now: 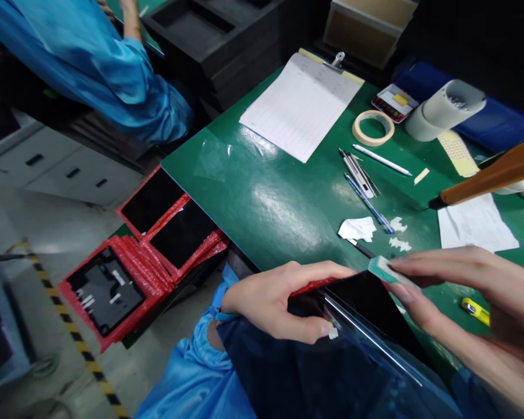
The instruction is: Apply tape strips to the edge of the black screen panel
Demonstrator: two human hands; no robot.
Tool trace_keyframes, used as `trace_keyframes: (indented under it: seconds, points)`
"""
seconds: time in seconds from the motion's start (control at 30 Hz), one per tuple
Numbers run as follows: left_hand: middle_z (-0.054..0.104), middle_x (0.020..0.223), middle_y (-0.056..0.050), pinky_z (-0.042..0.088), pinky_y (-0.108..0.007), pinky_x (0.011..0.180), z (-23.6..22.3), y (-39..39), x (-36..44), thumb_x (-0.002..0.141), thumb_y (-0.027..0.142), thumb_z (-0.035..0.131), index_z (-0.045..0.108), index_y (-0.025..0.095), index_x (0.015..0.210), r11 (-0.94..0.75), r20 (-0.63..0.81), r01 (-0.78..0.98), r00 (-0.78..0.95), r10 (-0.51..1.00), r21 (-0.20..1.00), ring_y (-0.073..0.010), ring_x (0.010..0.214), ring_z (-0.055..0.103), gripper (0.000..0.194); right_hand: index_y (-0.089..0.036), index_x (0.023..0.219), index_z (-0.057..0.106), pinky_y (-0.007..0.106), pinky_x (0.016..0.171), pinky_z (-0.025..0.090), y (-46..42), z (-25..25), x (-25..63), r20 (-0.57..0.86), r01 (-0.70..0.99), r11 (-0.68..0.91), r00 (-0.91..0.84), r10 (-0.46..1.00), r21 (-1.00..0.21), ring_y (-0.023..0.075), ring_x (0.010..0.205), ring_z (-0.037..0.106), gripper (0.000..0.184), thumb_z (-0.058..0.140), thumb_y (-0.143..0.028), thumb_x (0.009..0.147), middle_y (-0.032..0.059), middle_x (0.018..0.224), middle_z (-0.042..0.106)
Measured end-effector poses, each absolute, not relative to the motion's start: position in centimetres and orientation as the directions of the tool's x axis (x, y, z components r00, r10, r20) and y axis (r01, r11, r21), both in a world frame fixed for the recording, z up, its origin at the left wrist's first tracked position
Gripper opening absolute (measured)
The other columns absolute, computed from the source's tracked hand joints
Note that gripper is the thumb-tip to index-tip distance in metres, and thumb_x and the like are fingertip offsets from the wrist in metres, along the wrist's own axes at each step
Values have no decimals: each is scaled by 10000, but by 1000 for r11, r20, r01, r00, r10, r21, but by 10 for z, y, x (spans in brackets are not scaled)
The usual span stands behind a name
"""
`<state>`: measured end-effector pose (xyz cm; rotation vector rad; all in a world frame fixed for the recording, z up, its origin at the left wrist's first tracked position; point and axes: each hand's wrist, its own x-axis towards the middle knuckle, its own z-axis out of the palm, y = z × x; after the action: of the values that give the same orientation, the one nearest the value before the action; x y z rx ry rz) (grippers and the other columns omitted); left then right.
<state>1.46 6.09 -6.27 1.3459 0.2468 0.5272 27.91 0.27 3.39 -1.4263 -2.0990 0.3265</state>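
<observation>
My left hand (283, 299) grips a glossy black panel (288, 372) by its far edge, thumb on top and fingers behind. Clear film appears to lie over part of the panel, and a small white piece (333, 333) shows at my thumb tip. Between thumb and fingers, my right hand (467, 302) pinches a small white-and-teal block (386, 270), held against the panel's far corner. A strip of red (314, 285) shows behind the panel near my left fingers. The panel's near end runs out of view.
The green table (271, 203) holds a clipboard with paper (305, 105), tape roll (373, 128), tweezers (357, 171), pens, scraps and a yellow cutter (475, 311). An orange-handled tool (489, 174) juts in from the right. Red-wrapped black panels (166, 215) lie left; a co-worker's blue sleeve (113, 75) is beyond.
</observation>
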Motion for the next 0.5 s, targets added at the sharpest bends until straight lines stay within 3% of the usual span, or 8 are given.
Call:
trace_keyframes:
  seconds: [0.17,0.27,0.37,0.5]
  points:
    - [851,1169,-135,660,-259,846,-63,59,16,1015,277,833,604,79,1665,67,160,-218,863,479,974,-186,892,784,717,-323,1186,814,275,799,689,3,35,269,321,770,382,-241,916,-510,177,895,832,106,718,-364,1164,15,1147,843]
    - [862,1145,-128,667,-278,844,-63,58,15,1020,284,821,606,97,1673,54,157,-210,857,491,976,-199,884,795,713,-336,1222,840,280,779,697,7,35,289,329,784,375,-230,916,-496,189,856,833,118,792,-345,1115,11,1135,859]
    - [869,1178,-119,667,-283,863,-61,57,14,1012,293,838,637,148,1662,49,186,-244,839,511,969,-207,919,811,695,-355,1278,874,256,618,669,12,33,329,330,776,499,-389,860,-386,181,743,819,225,866,-350,1053,15,1073,870]
    - [867,1131,-122,674,-290,835,-60,54,12,1005,285,839,634,140,1670,68,145,-209,844,516,976,-212,888,800,711,-364,1320,885,265,637,708,13,30,352,331,726,581,-481,812,-368,211,798,854,296,885,-349,1024,34,1116,883]
